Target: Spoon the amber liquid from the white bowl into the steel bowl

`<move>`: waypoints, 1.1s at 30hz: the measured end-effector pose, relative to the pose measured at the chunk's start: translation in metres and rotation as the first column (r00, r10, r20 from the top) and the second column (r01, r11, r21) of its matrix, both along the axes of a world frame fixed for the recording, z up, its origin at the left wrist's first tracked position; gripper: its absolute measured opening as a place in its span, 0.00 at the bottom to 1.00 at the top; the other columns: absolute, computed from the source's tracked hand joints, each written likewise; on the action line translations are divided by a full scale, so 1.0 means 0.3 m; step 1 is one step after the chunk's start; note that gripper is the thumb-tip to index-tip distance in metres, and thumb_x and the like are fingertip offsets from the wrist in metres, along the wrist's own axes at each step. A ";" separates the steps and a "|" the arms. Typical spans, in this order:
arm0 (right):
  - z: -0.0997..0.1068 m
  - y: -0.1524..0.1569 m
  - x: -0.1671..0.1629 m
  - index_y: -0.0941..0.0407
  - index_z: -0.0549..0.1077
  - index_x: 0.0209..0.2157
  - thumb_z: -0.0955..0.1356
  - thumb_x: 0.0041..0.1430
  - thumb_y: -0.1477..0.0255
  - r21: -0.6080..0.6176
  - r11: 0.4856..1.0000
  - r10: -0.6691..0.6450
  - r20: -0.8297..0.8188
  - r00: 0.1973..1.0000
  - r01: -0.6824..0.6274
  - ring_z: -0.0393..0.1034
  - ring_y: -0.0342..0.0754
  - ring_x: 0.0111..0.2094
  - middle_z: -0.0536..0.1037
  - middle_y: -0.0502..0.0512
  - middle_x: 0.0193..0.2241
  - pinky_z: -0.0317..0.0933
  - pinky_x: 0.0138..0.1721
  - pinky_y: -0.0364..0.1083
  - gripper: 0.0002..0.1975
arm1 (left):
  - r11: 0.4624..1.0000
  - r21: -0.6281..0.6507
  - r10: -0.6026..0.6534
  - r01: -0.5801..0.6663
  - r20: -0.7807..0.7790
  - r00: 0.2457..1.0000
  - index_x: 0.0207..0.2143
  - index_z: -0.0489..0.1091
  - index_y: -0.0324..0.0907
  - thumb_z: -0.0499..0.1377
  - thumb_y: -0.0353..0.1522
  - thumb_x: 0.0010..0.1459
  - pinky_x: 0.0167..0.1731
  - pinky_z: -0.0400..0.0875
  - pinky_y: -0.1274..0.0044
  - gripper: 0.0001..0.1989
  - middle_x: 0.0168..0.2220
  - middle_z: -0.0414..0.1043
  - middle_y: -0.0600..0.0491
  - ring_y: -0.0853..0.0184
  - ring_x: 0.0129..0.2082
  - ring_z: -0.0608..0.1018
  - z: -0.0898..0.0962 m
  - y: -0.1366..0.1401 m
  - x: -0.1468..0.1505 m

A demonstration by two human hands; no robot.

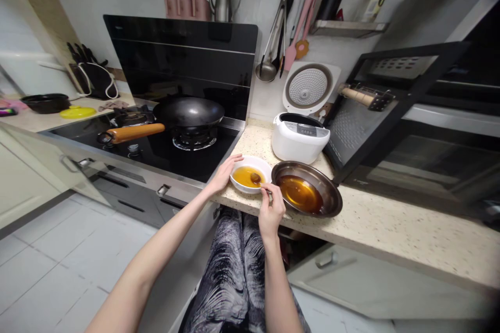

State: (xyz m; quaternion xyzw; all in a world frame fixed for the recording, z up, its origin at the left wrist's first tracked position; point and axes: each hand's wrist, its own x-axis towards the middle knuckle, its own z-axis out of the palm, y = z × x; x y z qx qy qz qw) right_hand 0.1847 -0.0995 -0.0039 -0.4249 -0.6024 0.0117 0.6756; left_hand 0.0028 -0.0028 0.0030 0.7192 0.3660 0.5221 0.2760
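A white bowl (pixel 238 183) of amber liquid stands at the counter's front edge. My left hand (pixel 223 174) steadies it from the left, fingers closed along its rim. With fingers pinched on its handle, my right hand (pixel 272 210) holds a spoon (pixel 255 178), whose round end dips into the liquid. Touching or nearly touching the bowl on the right is a dark metal basin (pixel 332 195) that holds darker amber-brown liquid. Most of the spoon's handle is hidden by my fingers.
Behind the bowls stands a white rice cooker (pixel 299 145) with its lid raised. A black wok (pixel 191 113) with a wooden handle (pixel 138 132) sits on the stove to the left. Utensils (pixel 267 70) hang on the wall. A black oven (pixel 425 151) bounds the right side.
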 end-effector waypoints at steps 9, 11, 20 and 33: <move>-0.025 -0.008 -0.011 0.56 0.76 0.39 0.64 0.69 0.73 0.036 0.999 -0.002 -0.055 0.998 0.004 0.76 0.47 0.40 0.80 0.55 0.36 0.70 0.46 0.48 0.08 | 1.000 -0.001 -0.006 0.006 0.003 1.000 0.55 0.74 0.40 0.44 0.42 0.71 0.70 0.54 0.63 0.25 0.64 0.67 0.45 0.59 0.66 0.68 0.000 -0.002 0.000; -0.031 -0.010 -0.013 0.56 0.76 0.39 0.64 0.69 0.74 0.039 0.999 0.001 -0.071 0.997 0.002 0.76 0.47 0.41 0.80 0.55 0.36 0.70 0.46 0.48 0.08 | 1.000 0.000 -0.007 0.007 0.004 1.000 0.55 0.74 0.40 0.44 0.42 0.71 0.70 0.54 0.63 0.25 0.64 0.67 0.44 0.59 0.66 0.68 0.001 -0.002 0.001; -0.043 -0.023 -0.001 0.56 0.76 0.38 0.65 0.68 0.76 0.092 0.996 0.009 -0.131 0.991 0.003 0.76 0.47 0.41 0.80 0.55 0.37 0.70 0.46 0.48 0.07 | 1.000 0.005 -0.005 0.005 0.007 1.000 0.55 0.74 0.39 0.45 0.42 0.71 0.70 0.55 0.62 0.25 0.64 0.67 0.44 0.58 0.66 0.68 -0.006 0.005 0.000; 0.009 -0.063 0.026 0.55 0.75 0.39 0.66 0.68 0.75 0.109 0.994 -0.001 -0.168 0.986 0.020 0.77 0.47 0.41 0.80 0.55 0.37 0.71 0.45 0.50 0.06 | 1.000 0.008 0.000 0.000 -0.013 1.000 0.56 0.74 0.40 0.44 0.42 0.72 0.70 0.54 0.62 0.25 0.65 0.67 0.45 0.58 0.66 0.68 -0.010 0.009 -0.006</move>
